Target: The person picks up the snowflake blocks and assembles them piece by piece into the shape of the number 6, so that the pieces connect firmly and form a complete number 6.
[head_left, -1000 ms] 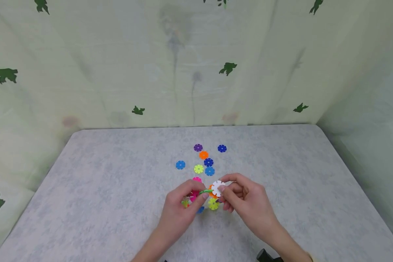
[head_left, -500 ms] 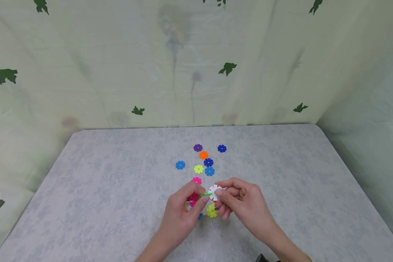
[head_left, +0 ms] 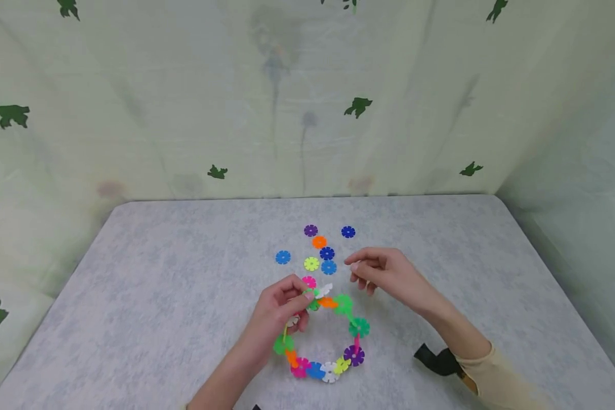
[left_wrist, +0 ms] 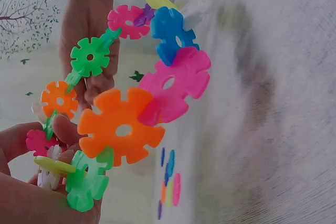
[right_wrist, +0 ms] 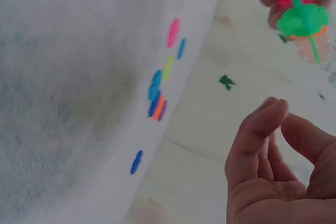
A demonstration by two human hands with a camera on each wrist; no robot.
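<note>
Ring of linked notched discs (head_left: 360,327), one, raised over the tabletop (head_left: 159,296) about midway between its left and right edges. Your left hand (head_left: 275,310) pinches its far-left part; your right hand (head_left: 389,276), fingers loosely bent and thumb apart, holds nothing. Beyond lie eight loose discs (head_left: 311,263) (two dark blue, two light blue, one each pink, yellow, orange, purple), short of the far edge and well apart from both side edges.
</note>
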